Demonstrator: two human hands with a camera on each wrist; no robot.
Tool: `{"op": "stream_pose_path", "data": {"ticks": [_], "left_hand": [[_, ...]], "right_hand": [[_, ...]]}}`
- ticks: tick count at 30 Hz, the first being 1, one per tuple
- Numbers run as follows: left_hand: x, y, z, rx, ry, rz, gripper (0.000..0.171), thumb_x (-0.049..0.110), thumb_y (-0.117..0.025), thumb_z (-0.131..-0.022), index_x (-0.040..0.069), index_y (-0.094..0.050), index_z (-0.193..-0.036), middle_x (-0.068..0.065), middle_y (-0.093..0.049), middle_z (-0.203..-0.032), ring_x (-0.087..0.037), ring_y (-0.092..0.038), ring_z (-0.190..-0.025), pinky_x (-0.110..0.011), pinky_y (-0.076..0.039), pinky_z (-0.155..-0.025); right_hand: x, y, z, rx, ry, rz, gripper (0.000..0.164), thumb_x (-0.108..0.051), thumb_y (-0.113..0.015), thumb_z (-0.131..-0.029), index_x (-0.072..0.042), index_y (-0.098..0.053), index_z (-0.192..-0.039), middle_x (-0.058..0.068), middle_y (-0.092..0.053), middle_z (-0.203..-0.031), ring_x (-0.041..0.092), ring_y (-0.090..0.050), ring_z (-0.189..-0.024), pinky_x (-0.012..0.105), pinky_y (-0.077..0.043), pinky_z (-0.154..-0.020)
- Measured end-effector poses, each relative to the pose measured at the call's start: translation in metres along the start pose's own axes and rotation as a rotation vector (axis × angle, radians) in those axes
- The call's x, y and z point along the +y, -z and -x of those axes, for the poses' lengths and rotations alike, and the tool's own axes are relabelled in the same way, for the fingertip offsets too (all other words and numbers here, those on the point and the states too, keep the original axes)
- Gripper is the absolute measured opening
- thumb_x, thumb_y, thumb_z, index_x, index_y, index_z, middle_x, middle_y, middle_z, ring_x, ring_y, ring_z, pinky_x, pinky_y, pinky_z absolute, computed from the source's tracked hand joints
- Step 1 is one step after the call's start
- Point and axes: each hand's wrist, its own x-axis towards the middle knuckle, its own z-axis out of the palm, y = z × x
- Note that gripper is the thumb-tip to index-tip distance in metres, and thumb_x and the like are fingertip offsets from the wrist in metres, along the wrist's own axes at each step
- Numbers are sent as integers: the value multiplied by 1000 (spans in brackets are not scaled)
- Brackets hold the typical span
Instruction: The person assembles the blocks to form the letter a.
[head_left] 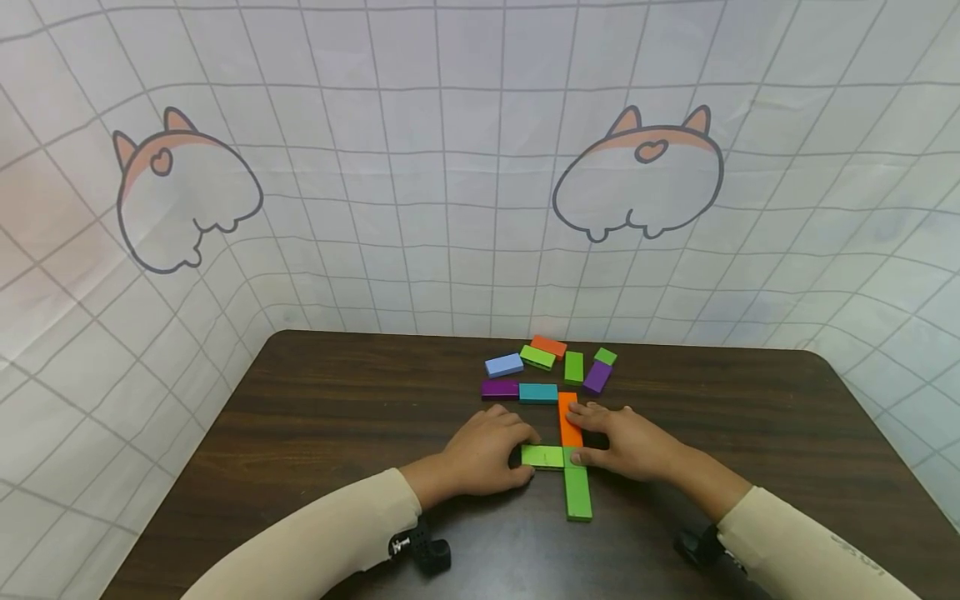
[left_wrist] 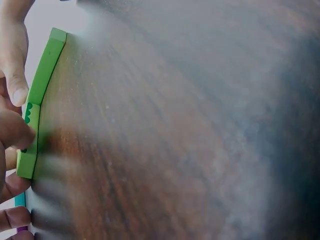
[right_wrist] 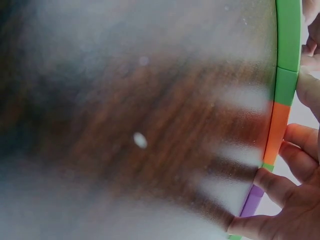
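Note:
My left hand [head_left: 487,450] is at the left end of a light green block [head_left: 542,457], its thumb along the front edge and a finger at the back edge. That block's right end meets a column of blocks: an orange block [head_left: 569,421], a small green block [right_wrist: 285,86] and a longer green block [head_left: 577,496]. On the column's right side rests my right hand [head_left: 630,440], fingers spread, a fingertip at the orange block and the thumb at the small green one. A teal block [head_left: 538,394] and a dark purple block [head_left: 500,390] lie end to end left of the orange block's top.
Behind these lie several loose blocks: a light blue block [head_left: 504,365], a red-orange block [head_left: 548,346], green blocks and a purple block [head_left: 597,377]. They lie on a dark wooden table [head_left: 337,417]. A white grid-patterned cloth [head_left: 420,208] hangs behind it.

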Motion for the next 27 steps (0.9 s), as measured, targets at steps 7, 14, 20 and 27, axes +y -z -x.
{"op": "stream_pose_path", "data": {"ticks": [7,14,20,27], "left_hand": [[-5,9,-3,40,7,46,31,39,-66,-96,20,-72,-121,7,-68,-117,-15,-56,-107,-35,-48,-95],[-21,19,-10,147,43,23,31,37,-63,-99,16,-72,-120,1,-67,-117,-20,-58,-111,-41,-48,-98],[-38,23,-15,221,89,-13,32,38,-61,-99,16,-71,-121,0,-67,-122,-23,-56,-119,-45,-45,-102],[-51,26,-21,195,163,-49,42,43,-58,-100,13,-68,-128,-3,-63,-133,-24,-53,-126,-48,-44,-104]], "right_hand": [[0,0,-1,1,2,-4,75,-55,-67,-95,-7,-51,-151,11,-46,-156,36,-38,-145,74,-24,-109],[0,0,0,7,20,4,76,-56,-66,-95,-6,-51,-150,12,-46,-156,37,-39,-145,75,-25,-107],[1,0,0,8,16,0,75,-55,-66,-96,-6,-51,-150,12,-46,-156,37,-38,-145,75,-25,-108],[0,-1,1,5,10,-2,76,-55,-66,-96,-6,-50,-151,11,-45,-156,36,-38,-145,75,-24,-108]]}}
